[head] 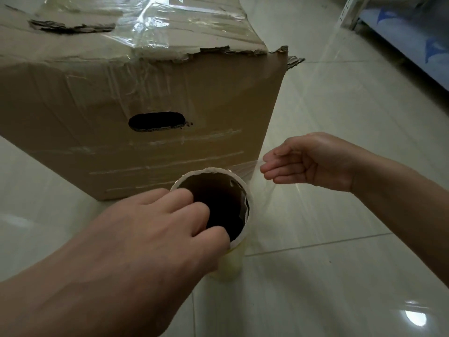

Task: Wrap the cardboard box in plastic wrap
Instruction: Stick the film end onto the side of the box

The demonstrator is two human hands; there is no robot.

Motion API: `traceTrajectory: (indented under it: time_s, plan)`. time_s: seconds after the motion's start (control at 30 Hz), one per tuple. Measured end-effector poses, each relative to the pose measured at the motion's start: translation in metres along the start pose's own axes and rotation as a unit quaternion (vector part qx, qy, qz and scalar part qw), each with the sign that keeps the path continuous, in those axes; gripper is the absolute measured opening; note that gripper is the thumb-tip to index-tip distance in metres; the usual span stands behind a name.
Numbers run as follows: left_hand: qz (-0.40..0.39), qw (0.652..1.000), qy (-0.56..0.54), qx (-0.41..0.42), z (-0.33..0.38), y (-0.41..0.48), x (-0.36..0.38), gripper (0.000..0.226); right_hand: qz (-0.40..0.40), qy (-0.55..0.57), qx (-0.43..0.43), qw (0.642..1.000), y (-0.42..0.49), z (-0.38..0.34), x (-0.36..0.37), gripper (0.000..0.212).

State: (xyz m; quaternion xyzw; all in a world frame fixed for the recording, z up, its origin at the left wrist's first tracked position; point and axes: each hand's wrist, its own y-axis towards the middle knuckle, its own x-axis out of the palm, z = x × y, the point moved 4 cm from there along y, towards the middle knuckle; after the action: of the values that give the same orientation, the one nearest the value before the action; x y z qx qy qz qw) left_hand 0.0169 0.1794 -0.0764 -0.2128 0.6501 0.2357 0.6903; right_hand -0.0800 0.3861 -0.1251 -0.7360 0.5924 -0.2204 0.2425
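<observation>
Right now the cardboard box [145, 93] sits on the tiled floor [340, 288], filling the view from about nine to twelve o'clock. Its top and near side already carry wrinkled layers of plastic. The roll of wrap [230, 261] stands upright on the floor just off the box's near corner. The left hand [158, 229] grips it from above, fingers hooked over the rim into the hollow core. At two o'clock from the roll the right hand [308, 161] hangs loose and holds nothing firmly, its fingertips at the edge of a clear sheet of film [286, 203] that runs from the roll up toward one o'clock. Whether it actually touches that sheet I cannot tell.

I'd say another pass around the box is being set up. The next move probably needs the film kept taut while the roll is carried round the corner, so it lies flat rather than bunching.
</observation>
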Motion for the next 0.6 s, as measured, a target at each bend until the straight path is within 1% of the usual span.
traceTrajectory:
  time_s: [0.03, 0.1, 0.17, 0.27, 0.37, 0.5, 0.6]
  plan:
    - [-0.001, 1.000, 0.006, 0.013, -0.002, -0.004, 0.002, 0.008, 0.003, 0.013, 0.000, 1.000, 0.001, -0.001, 0.000, 0.021]
    - [0.000, 0.999, 0.019, 0.043, -0.006, -0.011, 0.004, 0.022, 0.009, 0.029, -0.001, 1.000, 0.002, -0.001, -0.001, 0.020]
    - [0.008, 0.997, 0.044, 0.057, -0.015, -0.016, 0.004, 0.021, 0.016, 0.038, 0.004, 0.999, 0.001, 0.000, -0.004, 0.020]
    - [-0.007, 0.996, 0.083, 0.035, -0.033, -0.022, 0.005, 0.023, 0.018, 0.041, 0.015, 0.999, -0.001, 0.005, -0.010, 0.020]
    - [-0.005, 0.997, 0.080, 0.010, -0.040, -0.024, 0.001, 0.022, 0.018, 0.036, 0.014, 0.999, -0.004, 0.007, -0.014, 0.020]
    - [0.042, 0.996, 0.068, 0.029, -0.021, -0.015, -0.006, 0.020, 0.020, 0.005, -0.037, 0.999, -0.006, 0.002, -0.011, 0.045]
    - [0.087, 0.994, 0.054, 0.037, 0.005, -0.002, -0.003, 0.007, 0.005, 0.001, -0.081, 0.997, -0.006, -0.001, 0.001, 0.048]
